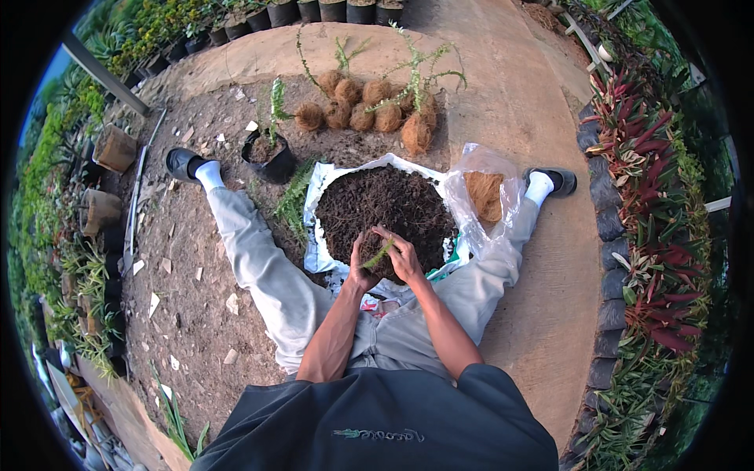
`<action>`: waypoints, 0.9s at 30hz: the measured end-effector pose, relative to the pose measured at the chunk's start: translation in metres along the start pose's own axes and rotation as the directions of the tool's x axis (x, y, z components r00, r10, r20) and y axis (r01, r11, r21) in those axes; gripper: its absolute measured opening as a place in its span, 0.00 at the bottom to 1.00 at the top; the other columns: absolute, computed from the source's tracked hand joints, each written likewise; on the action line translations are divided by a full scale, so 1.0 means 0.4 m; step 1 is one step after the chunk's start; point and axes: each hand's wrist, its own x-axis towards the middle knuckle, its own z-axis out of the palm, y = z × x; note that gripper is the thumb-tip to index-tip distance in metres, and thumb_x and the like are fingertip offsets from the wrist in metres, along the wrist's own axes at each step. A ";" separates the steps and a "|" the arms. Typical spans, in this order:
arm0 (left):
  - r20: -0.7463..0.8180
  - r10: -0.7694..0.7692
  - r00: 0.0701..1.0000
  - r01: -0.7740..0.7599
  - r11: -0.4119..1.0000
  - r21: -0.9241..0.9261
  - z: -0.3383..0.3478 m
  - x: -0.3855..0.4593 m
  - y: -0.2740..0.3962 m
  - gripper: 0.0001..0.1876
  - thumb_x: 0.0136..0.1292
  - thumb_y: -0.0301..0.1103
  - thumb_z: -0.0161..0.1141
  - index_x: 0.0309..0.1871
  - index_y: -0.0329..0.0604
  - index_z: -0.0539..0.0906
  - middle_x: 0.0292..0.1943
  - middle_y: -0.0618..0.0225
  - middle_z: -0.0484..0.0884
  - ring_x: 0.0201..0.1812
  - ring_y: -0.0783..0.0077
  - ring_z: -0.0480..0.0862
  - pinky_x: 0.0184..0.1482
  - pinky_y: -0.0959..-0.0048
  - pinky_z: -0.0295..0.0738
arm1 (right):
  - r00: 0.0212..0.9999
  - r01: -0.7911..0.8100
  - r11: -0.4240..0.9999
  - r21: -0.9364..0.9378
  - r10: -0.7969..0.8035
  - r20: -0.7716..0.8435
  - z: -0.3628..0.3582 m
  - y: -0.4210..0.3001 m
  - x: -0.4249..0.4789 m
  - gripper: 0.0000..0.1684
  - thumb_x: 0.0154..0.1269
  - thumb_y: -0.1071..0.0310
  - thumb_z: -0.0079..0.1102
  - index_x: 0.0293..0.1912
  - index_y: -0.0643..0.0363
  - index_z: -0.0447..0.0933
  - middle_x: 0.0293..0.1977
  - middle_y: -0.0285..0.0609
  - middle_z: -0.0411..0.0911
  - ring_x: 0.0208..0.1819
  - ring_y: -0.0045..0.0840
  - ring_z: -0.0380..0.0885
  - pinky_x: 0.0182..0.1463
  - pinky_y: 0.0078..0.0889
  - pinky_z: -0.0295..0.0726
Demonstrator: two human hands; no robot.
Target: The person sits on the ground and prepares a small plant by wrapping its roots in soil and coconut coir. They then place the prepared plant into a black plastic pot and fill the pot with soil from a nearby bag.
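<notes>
My left hand [360,266] and my right hand [404,256] cup a small fern plant [378,254] from both sides, low over an opened white sack. Dark, rooty matter lies between the palms, hard to tell from the soil behind it. Dark potting soil [383,197] fills the white plastic sack [315,250], which lies between my outstretched legs. Right of the soil, a clear plastic bag [465,182] holds brown coconut fibre [485,194] and leans against my right leg. Cut fern fronds [293,200] rest along the sack's left side.
Beyond the sack sit several fibre-wrapped balls [375,92], some with fern fronds [416,82]. A black nursery bag [277,163] with a fern stands near my left foot. Potted red-leaved plants [660,265] line the right edge. Pale shards [232,304] dot the bare ground.
</notes>
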 end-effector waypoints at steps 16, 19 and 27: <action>0.030 0.032 0.999 -0.030 0.999 -0.040 0.002 -0.001 -0.019 0.27 0.68 0.58 0.52 0.64 0.56 0.77 0.61 0.66 0.79 0.61 0.60 0.78 0.69 0.54 0.68 | 0.980 0.098 0.940 -0.325 -0.147 -0.130 0.052 -0.087 -0.019 0.35 0.62 0.49 0.68 0.61 0.60 0.71 0.56 0.56 0.76 0.59 0.49 0.75 0.63 0.46 0.73; 0.079 0.024 0.997 -0.023 0.999 -0.023 -0.005 0.004 -0.019 0.28 0.69 0.61 0.51 0.64 0.56 0.77 0.62 0.65 0.79 0.62 0.59 0.77 0.70 0.53 0.67 | 0.962 0.163 0.913 -0.375 -0.232 -0.147 0.058 -0.071 -0.009 0.30 0.60 0.54 0.67 0.56 0.62 0.74 0.51 0.54 0.78 0.54 0.48 0.77 0.59 0.46 0.74; -0.013 0.035 0.999 -0.035 0.999 -0.027 -0.094 0.057 -0.052 0.26 0.67 0.63 0.56 0.56 0.54 0.80 0.54 0.69 0.81 0.59 0.64 0.78 0.68 0.55 0.70 | 0.880 0.230 0.881 -0.413 -0.369 -0.298 0.071 -0.015 0.004 0.12 0.52 0.69 0.64 0.37 0.62 0.77 0.35 0.48 0.78 0.39 0.44 0.77 0.43 0.46 0.77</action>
